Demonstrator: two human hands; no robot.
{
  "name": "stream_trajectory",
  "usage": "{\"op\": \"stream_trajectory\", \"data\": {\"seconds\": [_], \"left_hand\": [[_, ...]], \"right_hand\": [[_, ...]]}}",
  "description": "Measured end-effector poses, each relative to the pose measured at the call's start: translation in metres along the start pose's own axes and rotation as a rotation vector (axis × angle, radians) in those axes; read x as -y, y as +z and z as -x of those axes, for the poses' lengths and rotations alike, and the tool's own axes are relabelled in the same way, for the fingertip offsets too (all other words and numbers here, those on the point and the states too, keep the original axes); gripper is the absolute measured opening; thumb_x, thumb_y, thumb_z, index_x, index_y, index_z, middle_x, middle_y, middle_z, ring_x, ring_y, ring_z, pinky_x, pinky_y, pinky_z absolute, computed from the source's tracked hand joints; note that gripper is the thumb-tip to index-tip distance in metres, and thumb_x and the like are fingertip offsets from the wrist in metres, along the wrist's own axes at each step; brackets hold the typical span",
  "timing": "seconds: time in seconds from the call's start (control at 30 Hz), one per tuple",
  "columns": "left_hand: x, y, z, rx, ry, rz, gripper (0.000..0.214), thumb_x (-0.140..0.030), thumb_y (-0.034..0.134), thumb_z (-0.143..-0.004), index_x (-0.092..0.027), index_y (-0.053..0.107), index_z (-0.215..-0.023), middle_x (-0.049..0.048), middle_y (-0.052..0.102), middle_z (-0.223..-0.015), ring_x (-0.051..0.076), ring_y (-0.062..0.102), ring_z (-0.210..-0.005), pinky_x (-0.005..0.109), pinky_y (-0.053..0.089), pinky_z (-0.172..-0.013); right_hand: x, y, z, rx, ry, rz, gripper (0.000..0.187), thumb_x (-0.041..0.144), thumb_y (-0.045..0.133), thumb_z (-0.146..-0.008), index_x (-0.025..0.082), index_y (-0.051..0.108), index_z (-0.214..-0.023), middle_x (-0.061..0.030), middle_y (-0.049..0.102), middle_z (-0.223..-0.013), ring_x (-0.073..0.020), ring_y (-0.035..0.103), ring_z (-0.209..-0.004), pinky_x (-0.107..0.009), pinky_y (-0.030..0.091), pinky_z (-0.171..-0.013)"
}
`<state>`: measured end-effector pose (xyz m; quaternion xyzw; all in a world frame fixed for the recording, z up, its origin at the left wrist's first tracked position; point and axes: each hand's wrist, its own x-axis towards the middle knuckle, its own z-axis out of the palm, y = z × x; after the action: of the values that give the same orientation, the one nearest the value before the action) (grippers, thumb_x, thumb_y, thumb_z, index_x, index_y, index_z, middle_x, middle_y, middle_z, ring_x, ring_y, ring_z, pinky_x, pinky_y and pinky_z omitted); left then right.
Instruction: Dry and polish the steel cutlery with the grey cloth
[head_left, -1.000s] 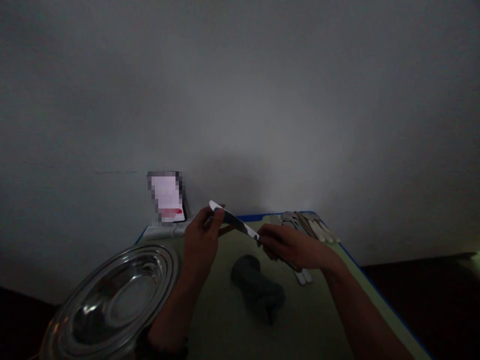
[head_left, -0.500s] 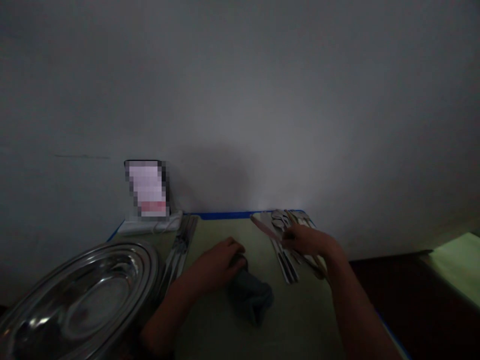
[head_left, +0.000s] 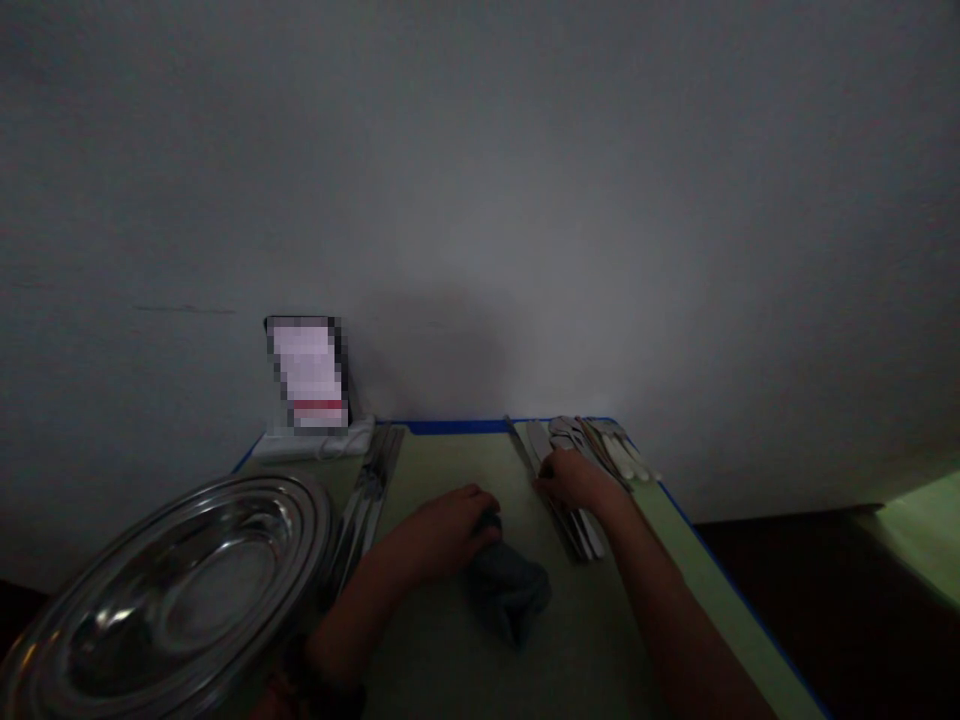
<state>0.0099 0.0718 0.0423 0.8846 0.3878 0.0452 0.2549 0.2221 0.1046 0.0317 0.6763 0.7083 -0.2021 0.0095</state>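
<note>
- Head view: the right hand point(head_left: 571, 482) is at the leftmost knife point(head_left: 522, 446) of a row on the table point(head_left: 442, 460), fingers curled over its middle; whether they clamp it, I cannot tell.
- That knife's long axis runs from the far edge back toward the person, roughly alongside the neighbouring knives point(head_left: 592, 541).
- The left hand point(head_left: 452, 525), farther from the knife, has its fingers around one end of a cloth point(head_left: 514, 585); grip unclear.
- Spoons point(head_left: 562, 428) crowd the right hand's far side; a metal basin point(head_left: 225, 590) sits far left.

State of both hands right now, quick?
Left hand: on the dark cloth, partly curled; whether it grips can't be told.
Right hand: curled at a knife; whether holding or just touching can't be told.
</note>
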Motion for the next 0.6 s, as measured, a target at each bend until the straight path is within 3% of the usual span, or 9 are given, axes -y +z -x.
{"op": "stream_trajectory", "data": {"seconds": [0.27, 0.47, 0.6], "left_hand": [[0.004, 0.004, -0.002, -0.060, 0.028, -0.020, 0.025, -0.027, 0.044, -0.087, -0.018, 0.057, -0.105, 0.0068, 0.056, -0.105, 0.020, 0.057, -0.092, 0.029, 0.045, -0.080], [0.003, 0.005, -0.003, -0.062, 0.031, -0.019, 0.024, -0.026, 0.043, -0.086, -0.018, 0.057, -0.104, 0.0066, 0.057, -0.103, 0.020, 0.057, -0.091, 0.030, 0.045, -0.079], [0.003, 0.006, -0.004, -0.066, 0.035, -0.020, 0.022, -0.025, 0.043, -0.086, -0.018, 0.058, -0.100, 0.0059, 0.057, -0.101, 0.019, 0.058, -0.089, 0.028, 0.045, -0.078]], "right_hand": [[-0.007, 0.003, -0.007, -0.044, 0.033, 0.003, 0.023, 0.025, 0.062, -0.072, 0.010, 0.068, -0.089, -0.0135, 0.071, -0.089, -0.0202, 0.066, -0.084, -0.023, 0.045, -0.068], [-0.016, 0.005, -0.008, -0.083, 0.048, 0.017, 0.026, 0.024, 0.057, -0.074, 0.011, 0.062, -0.097, -0.0125, 0.069, -0.092, -0.0185, 0.065, -0.083, -0.024, 0.044, -0.066], [-0.020, 0.006, -0.011, -0.121, 0.091, 0.039, 0.032, 0.027, 0.061, -0.070, 0.012, 0.059, -0.098, -0.0143, 0.067, -0.097, -0.0227, 0.062, -0.090, -0.028, 0.043, -0.071]]}}
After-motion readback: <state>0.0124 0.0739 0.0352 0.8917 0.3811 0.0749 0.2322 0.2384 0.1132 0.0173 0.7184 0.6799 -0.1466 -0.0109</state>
